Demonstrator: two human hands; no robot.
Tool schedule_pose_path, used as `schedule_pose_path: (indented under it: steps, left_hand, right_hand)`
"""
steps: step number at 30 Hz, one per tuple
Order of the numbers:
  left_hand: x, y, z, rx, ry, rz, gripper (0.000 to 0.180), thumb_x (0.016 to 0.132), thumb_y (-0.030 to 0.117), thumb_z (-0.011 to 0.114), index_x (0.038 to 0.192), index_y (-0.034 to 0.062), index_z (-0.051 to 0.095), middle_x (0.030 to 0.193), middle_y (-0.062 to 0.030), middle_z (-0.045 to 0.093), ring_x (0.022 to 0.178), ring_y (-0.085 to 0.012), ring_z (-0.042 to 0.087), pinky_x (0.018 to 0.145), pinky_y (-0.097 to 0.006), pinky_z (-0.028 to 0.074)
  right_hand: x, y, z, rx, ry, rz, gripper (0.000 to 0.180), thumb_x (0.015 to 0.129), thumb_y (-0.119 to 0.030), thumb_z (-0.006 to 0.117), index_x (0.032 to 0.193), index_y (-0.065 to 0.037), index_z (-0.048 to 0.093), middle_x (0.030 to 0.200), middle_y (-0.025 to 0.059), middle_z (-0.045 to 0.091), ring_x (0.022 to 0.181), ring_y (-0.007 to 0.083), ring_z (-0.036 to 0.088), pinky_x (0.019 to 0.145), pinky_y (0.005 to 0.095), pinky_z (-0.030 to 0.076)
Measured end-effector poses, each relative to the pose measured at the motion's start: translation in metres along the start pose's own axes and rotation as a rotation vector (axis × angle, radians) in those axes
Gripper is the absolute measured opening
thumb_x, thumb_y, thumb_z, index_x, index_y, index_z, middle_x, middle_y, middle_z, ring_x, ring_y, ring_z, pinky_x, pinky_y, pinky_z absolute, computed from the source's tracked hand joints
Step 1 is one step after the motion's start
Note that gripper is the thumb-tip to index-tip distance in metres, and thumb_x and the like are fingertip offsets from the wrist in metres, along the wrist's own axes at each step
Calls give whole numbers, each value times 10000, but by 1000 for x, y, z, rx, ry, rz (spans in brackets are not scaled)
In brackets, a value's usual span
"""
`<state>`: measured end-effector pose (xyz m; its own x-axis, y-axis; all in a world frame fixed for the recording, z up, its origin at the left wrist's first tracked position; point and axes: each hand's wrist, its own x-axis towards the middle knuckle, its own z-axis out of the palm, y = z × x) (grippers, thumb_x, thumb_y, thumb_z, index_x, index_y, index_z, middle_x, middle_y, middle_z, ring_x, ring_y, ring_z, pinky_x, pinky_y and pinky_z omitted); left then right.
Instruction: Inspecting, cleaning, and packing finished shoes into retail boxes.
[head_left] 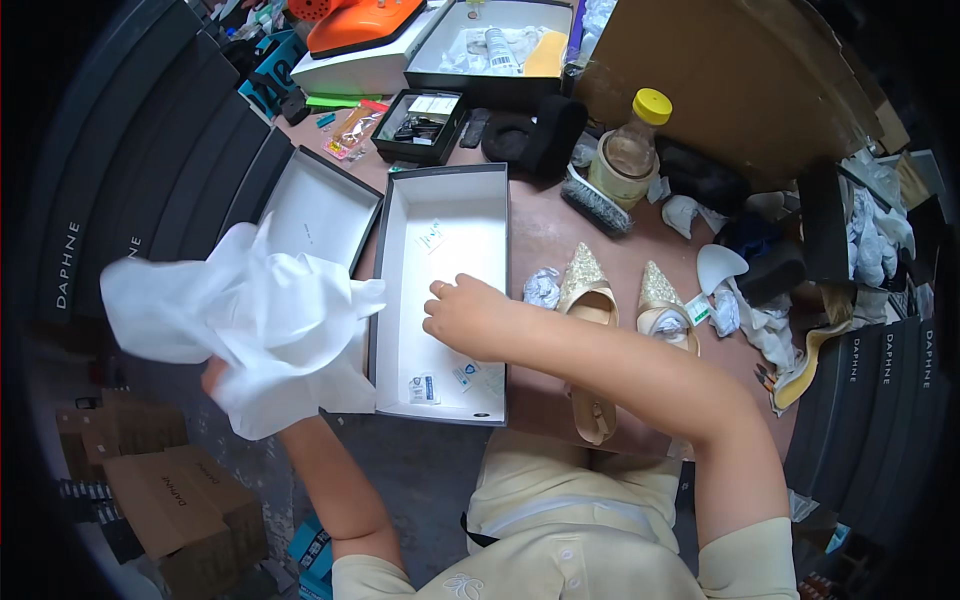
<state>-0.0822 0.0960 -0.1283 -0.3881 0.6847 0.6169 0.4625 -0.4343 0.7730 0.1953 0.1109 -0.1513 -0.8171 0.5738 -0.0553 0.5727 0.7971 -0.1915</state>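
Note:
A bunched sheet of white tissue paper [285, 310] billows beside the open shoebox, partly over its lid [322, 205]. My left hand [213, 378] is closed on the paper, which hides most of the fingers. Inside the white-lined shoebox [403, 300] lie small printed packets and a card. Over the box is my right hand [465, 318], fingers curled inward and their tips concealed. To its right rest two pale gold glittery pointed shoes, one [583, 268] partly under my right forearm, the other [660, 288] with a tag beside it. A crumpled paper ball [542, 288] sits near them.
Behind the shoebox stand a small black box [420, 128] and a larger open box [490, 80]. A brush [596, 202] leans by a jar with a yellow lid [652, 107]. Stacked dark shoeboxes [110, 190] rise at left; cartons [180, 500] are on the floor.

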Motion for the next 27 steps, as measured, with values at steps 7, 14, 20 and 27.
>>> schedule_pose_path:
  steps: [7, 14, 20, 27]
  left_hand:
    - [-27, 86, 35, -333, 56, -437, 442, 851, 227, 597, 1200, -24, 497, 1107, -126, 574, 908, -212, 606, 757, -325, 517]
    - [-38, 73, 37, -190, 221, -262, 394, 845, 157, 575, 1187, -3, 461, 1040, -97, 539, 894, -172, 583, 750, -322, 497]
    - [-35, 94, 58, -99, 259, 29, 330, 824, 161, 575, 1098, 4, 481, 1002, -91, 497, 906, -180, 529, 770, -339, 471]
    - [-75, 92, 94, 438, -791, 338, 463, 609, 147, 602, 1046, 6, 536, 860, -155, 464, 862, -308, 456, 789, -397, 364]
  right_hand:
    - [24, 6, 22, -155, -180, -107, 121, 739, -145, 621, 831, -105, 689, 962, 34, 616, 1133, 237, 473, 886, 437, 388]
    - [3, 20, -28, 604, 38, 96, 97, 665, -217, 698, 728, -149, 727, 1062, 36, 627, 1156, 285, 450, 1027, 696, 102]
    - [-36, 30, -44, 1291, 838, 367, 170, 818, -178, 692, 877, -19, 707, 803, 16, 657, 629, 68, 530, 581, 207, 415]
    - [-197, 9, -44, 177, 552, 349, 149, 727, -16, 675, 852, -31, 596, 781, 57, 652, 611, 178, 633, 526, 273, 488]
